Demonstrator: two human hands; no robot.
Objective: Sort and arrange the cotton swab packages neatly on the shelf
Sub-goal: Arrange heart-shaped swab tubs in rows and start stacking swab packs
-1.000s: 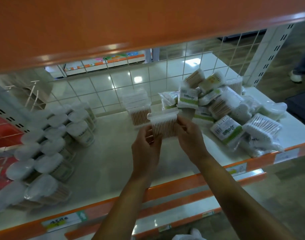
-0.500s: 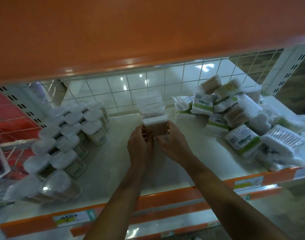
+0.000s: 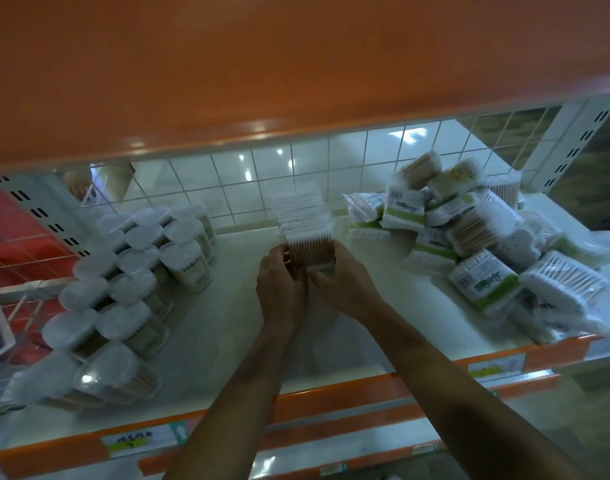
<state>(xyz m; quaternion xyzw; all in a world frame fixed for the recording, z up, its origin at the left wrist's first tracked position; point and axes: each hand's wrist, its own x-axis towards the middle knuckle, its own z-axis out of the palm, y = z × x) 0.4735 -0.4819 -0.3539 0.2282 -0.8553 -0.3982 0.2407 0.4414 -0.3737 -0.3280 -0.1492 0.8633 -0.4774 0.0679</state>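
Head view: left hand [image 3: 283, 285] and right hand [image 3: 345, 289] both grasp, fingers [image 3: 278, 261] curled round its sides, a clear rectangular plastic box of wooden-stick cotton swabs [image 3: 308, 249] at mid-depth of the pale shelf board [image 3: 220, 327], just in front of a row of matching clear boxes [image 3: 298, 209] reaching the rear edge. Judgement: slide it straight back, flush with that row and square to the front edge, then release.

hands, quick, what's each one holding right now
left hand: grips the left side of the clear swab box.
right hand: grips the right side of the same box.
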